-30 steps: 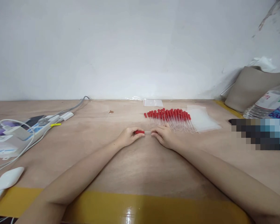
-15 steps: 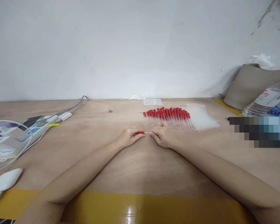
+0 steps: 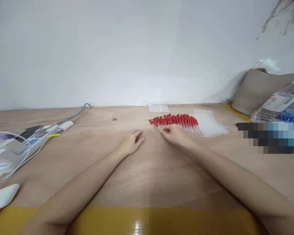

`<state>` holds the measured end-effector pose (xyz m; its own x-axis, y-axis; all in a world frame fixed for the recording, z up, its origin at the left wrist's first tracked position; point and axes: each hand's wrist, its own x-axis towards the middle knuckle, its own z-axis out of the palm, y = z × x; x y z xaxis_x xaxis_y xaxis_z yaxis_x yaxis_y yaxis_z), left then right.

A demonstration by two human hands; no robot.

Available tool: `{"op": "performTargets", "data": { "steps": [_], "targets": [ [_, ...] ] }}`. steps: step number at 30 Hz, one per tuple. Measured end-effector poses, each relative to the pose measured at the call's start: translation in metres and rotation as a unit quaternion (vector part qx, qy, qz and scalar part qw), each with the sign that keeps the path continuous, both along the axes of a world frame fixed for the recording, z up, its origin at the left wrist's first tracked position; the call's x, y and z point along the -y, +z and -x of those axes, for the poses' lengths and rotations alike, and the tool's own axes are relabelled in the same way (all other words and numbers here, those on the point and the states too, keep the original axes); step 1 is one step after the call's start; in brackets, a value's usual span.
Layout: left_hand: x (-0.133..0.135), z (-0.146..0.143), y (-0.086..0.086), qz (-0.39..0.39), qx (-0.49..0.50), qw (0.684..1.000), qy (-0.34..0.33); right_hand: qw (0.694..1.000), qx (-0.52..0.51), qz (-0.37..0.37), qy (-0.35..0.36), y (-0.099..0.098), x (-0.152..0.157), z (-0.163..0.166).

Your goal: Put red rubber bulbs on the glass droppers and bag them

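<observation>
A row of glass droppers with red bulbs (image 3: 177,120) lies on the wooden table (image 3: 147,176), fanned side by side. My right hand (image 3: 174,133) rests at the row's near left end, its fingers pinched on the glass stem of the leftmost dropper (image 3: 156,124), whose red bulb points left and away. My left hand (image 3: 132,142) lies on the table a short way left of it, fingers stretched out and holding nothing.
A stack of clear bags (image 3: 209,125) lies right of the droppers, and one small clear bag (image 3: 158,108) behind them. A power strip with cables (image 3: 36,137) and a white device (image 3: 3,197) sit at the left. A water bottle (image 3: 277,102) and beige bag (image 3: 259,89) stand at the right. Yellow tape (image 3: 147,222) lines the near edge.
Both hands held one dropper between them. My left hand has let go and opened flat. My right hand has carried the dropper away to the left end of the row.
</observation>
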<state>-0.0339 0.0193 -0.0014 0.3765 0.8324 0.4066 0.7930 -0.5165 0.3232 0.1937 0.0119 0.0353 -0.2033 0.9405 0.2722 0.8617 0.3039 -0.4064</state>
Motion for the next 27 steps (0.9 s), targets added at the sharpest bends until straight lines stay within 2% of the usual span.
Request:
{"op": "performTargets", "data": {
  "steps": [3, 6, 11, 16, 19, 22, 24, 27],
  "targets": [
    [0.000, 0.001, -0.001, 0.030, -0.041, 0.999, 0.003, 0.995, -0.005, -0.004, -0.101, 0.003, -0.021, 0.015],
    [0.000, 0.002, -0.001, 0.035, -0.052, 0.998, 0.003, 0.988, 0.028, -0.012, -0.154, -0.001, -0.039, 0.034],
    [-0.002, 0.003, -0.002, 0.030, -0.053, 0.998, -0.001, 0.982, 0.069, 0.005, -0.174, -0.013, -0.053, 0.053],
    [-0.002, 0.004, -0.002, 0.025, -0.052, 0.998, -0.006, 0.983, 0.091, -0.032, -0.155, -0.018, -0.045, 0.050],
    [0.000, 0.002, -0.002, 0.028, -0.063, 0.998, -0.002, 0.990, 0.064, -0.105, -0.068, -0.024, -0.025, 0.041],
    [0.001, 0.000, -0.001, 0.021, -0.090, 0.996, 0.008, 0.983, 0.024, -0.151, 0.105, -0.033, 0.003, 0.021],
    [0.004, -0.002, -0.001, 0.010, -0.114, 0.993, 0.013, 0.965, 0.000, -0.132, 0.226, -0.037, 0.020, 0.004],
    [0.015, -0.002, 0.001, 0.003, -0.149, 0.989, -0.006, 0.950, 0.010, -0.065, 0.305, -0.039, 0.037, -0.022]
  ]
}}
